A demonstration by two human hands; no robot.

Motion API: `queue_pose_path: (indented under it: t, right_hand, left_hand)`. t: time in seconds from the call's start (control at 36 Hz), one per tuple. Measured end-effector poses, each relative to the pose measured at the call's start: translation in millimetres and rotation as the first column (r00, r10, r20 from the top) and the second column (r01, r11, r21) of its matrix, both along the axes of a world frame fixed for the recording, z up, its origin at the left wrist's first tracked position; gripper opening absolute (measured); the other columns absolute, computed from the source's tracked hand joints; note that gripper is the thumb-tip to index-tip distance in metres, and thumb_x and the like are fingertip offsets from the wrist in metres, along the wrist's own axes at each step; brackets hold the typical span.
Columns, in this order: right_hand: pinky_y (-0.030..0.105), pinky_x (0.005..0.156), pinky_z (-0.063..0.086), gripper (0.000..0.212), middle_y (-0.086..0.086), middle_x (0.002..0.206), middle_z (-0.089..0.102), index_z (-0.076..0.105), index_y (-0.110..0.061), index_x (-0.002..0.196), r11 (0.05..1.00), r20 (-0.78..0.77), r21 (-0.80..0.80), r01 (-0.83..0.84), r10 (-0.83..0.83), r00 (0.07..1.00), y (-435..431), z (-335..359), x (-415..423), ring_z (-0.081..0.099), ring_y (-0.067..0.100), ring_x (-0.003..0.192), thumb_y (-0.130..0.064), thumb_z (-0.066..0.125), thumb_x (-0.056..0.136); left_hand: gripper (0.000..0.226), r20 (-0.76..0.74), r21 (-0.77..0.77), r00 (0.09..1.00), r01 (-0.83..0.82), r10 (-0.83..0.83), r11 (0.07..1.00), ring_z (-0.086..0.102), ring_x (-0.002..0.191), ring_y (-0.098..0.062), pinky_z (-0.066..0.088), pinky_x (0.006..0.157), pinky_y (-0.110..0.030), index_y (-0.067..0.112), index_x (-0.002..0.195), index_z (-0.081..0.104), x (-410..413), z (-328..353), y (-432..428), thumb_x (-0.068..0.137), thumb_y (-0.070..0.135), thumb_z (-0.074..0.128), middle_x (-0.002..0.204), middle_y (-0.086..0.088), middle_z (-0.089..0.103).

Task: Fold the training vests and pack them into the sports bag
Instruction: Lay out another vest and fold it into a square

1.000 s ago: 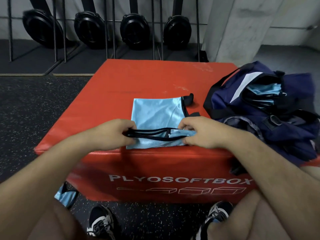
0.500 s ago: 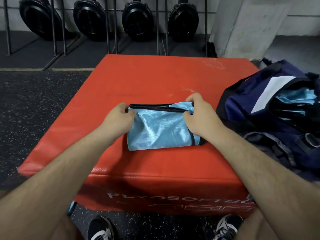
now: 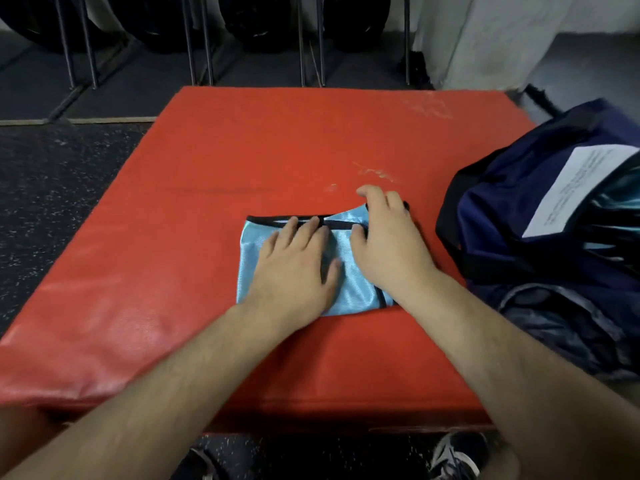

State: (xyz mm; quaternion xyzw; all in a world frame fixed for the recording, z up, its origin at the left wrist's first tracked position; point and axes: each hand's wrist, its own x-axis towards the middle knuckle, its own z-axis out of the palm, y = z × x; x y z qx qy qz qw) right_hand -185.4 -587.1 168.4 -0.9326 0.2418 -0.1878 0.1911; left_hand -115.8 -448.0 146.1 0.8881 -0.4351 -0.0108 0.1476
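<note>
1. My left hand [image 3: 298, 261] lies flat and spread on the folded light-blue training vest [image 3: 251, 268], palm down, fingers reaching to the black-trimmed far edge. It grips nothing; it only presses.
2. My right hand [image 3: 388, 244] rests on the right part of the same vest, fingers loosely curled over the far right corner. I cannot tell whether they pinch the trim or merely lie on it, since the hand hides that corner.
3. The vest sits as a compact rectangle on the red padded box [image 3: 173, 271], near the middle and somewhat toward my side, with black binding along its far edge and down its right edge.
4. The navy sports bag [image 3: 512, 216] stands on the right side of the box, near the vest but apart from it. Its mouth gapes, a white panel [image 3: 575, 188] shows at the opening, and shiny blue fabric is visible inside.
5. Beyond the box, dark weight plates [image 3: 249, 26] stand in a metal rack against the wall.
</note>
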Motion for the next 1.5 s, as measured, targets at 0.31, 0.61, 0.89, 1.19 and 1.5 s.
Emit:
queue_pose_path:
  t: [0.31, 0.61, 0.89, 1.19, 1.5]
  right_hand:
    - [0.033, 0.124, -0.001, 0.064, 0.003, 0.166, 0.011, 0.014, -0.011, 0.158, 0.962, -0.386, -0.224, -0.155, 0.058, 0.921, 10, -27, -3, 0.004, 0.015, 0.153, -0.038, 0.004, 0.101]
    - [0.031, 0.124, -0.003, 0.056, 0.0, 0.167, 0.003, 0.008, -0.011, 0.159, 0.978, -0.368, -0.124, -0.166, 0.11, 0.923, -3, -22, -12, -0.002, 0.009, 0.153, -0.031, 0.02, 0.108]
    - [0.037, 0.102, 0.036, 0.033, 0.001, 0.126, 0.058, 0.058, -0.015, 0.125, 0.982, 0.04, -0.184, -0.036, 0.044, 0.998, 2, 2, -48, 0.05, 0.025, 0.119, -0.021, 0.051, 0.094]
    - [0.033, 0.062, 0.043, 0.037, 0.001, 0.067, 0.059, 0.05, -0.017, 0.064, 0.983, -0.175, -0.173, 0.053, -0.084, 0.981, 29, 0, -96, 0.059, 0.032, 0.071, -0.048, 0.054, 0.083]
    - [0.033, 0.064, 0.039, 0.019, 0.0, 0.093, 0.063, 0.058, -0.019, 0.09, 0.981, -0.057, -0.16, 0.105, -0.115, 0.992, 25, -15, -95, 0.061, 0.026, 0.087, -0.038, 0.058, 0.089]
  left_hand:
    - [0.056, -0.095, 0.143, 0.991, -0.076, 0.09, 0.987, -0.018, 0.15, -0.017, -0.01, 0.12, -0.046, 0.036, 0.156, -0.005, 6, -14, -4, 0.103, 0.045, 0.009, 0.164, 0.013, -0.012]
    - [0.063, -0.084, 0.162, 0.978, -0.177, 0.192, 0.971, -0.017, 0.15, -0.018, -0.013, 0.12, -0.047, 0.028, 0.157, -0.002, 35, -13, 11, 0.101, 0.051, 0.013, 0.164, 0.008, -0.01]
    - [0.039, 0.127, -0.228, 0.958, 0.281, -0.257, 0.932, 0.052, 0.103, -0.029, 0.041, 0.095, -0.034, 0.009, 0.106, 0.067, -10, 16, 6, 0.083, 0.028, 0.042, 0.109, -0.006, 0.061]
    - [0.028, -0.01, -0.054, 0.905, 0.425, -0.426, 0.904, 0.053, 0.095, -0.022, 0.049, 0.081, -0.044, 0.017, 0.106, 0.064, -36, 13, 1, 0.082, 0.029, 0.054, 0.098, 0.003, 0.054]
    - [0.033, -0.032, -0.163, 0.907, 0.409, -0.419, 0.898, 0.053, 0.1, -0.015, 0.047, 0.083, -0.036, 0.016, 0.122, 0.062, -39, 17, -8, 0.092, 0.007, 0.053, 0.094, 0.01, 0.048]
